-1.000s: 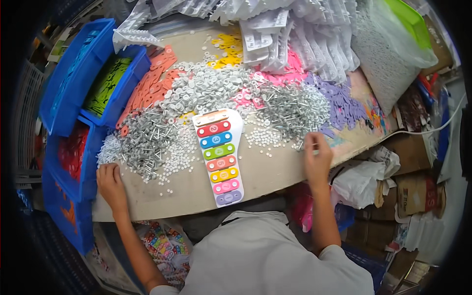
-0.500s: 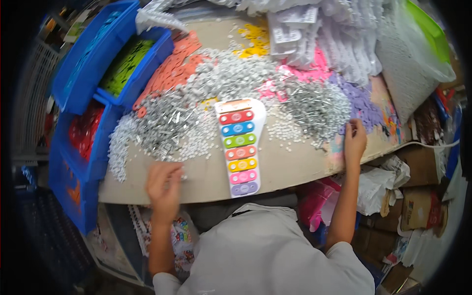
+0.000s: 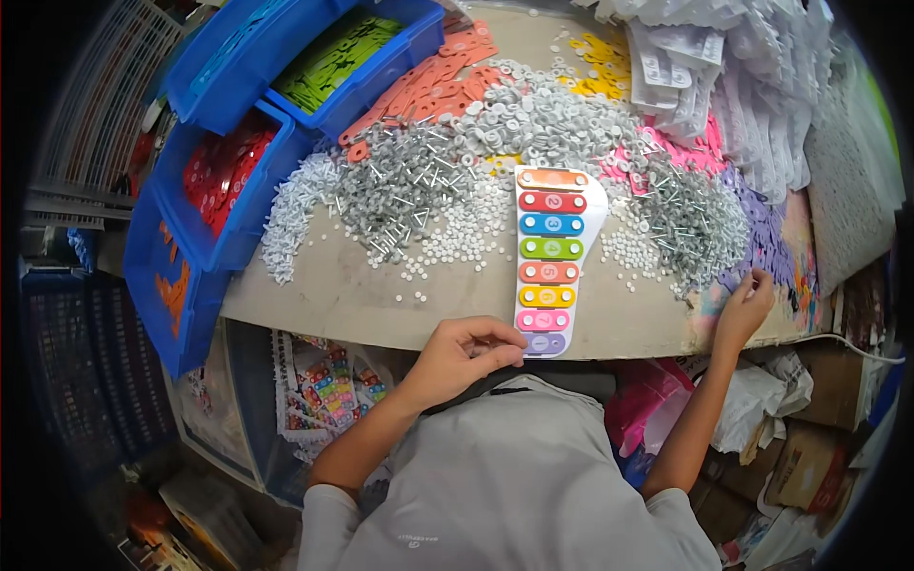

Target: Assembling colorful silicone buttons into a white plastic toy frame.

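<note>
A toy xylophone [image 3: 587,224] with a white base and a column of coloured bars lies on the table in front of me, its narrow end toward me. At that end sits the purple bar [image 3: 545,344]. Thumb and fingertips of my left hand [image 3: 468,357] are pinched together at this bar's left end; anything between them is too small to make out. On the right, my right hand [image 3: 745,309] is closed in a pinch by the near edge of the pile of screws [image 3: 700,224] and the loose purple bars [image 3: 766,238]. What it holds, if anything, is hidden.
Blue bins [image 3: 211,249] of coloured bars line the left side. Heaps of white washers [image 3: 543,119], grey pins [image 3: 400,186] and small white caps [image 3: 466,233] cover the table behind the xylophone. Stacked white plastic bases [image 3: 762,105] stand at the back right.
My left hand has moved right, from the bare tabletop to the purple bar. My right hand stays by the screw pile. The whole view has shifted, with the table now farther right and up.
</note>
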### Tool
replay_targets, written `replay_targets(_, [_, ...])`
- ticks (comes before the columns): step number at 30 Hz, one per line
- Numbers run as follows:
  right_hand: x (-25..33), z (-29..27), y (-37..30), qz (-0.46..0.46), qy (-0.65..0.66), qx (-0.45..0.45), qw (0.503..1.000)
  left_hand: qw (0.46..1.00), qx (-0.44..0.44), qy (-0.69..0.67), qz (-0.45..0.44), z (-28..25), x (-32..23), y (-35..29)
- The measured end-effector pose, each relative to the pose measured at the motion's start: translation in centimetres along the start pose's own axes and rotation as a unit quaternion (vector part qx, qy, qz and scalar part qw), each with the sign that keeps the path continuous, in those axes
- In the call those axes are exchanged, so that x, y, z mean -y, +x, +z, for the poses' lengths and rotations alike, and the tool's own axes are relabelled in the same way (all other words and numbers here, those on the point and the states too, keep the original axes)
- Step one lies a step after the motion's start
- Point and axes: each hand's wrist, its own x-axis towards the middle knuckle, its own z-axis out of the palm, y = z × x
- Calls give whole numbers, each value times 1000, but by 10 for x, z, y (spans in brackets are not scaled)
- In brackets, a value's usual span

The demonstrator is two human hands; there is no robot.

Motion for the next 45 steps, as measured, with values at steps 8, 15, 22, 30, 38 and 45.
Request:
replay_targets(8, [153, -85, -40, 157, 523, 326, 771, 999, 1, 10, -46, 0, 12, 5])
replay_targets(15, [185, -91, -65, 191, 571, 517, 609, 991, -11, 130, -12, 7, 14, 9])
replay_targets(22, [188, -86, -68, 182, 545, 543, 613, 990, -37, 136, -27, 9, 12, 7])
replay_targets(30, [191, -74, -74, 213, 476, 551, 651, 989, 15, 143, -25, 10, 24, 20])
replay_targets(38, [189, -64, -80, 170, 513, 598, 591, 982, -24, 172, 71, 14, 41, 22])
replay_targets(45, [198, -80, -92, 76, 527, 484, 694, 987, 16, 137, 80, 9, 36, -8])
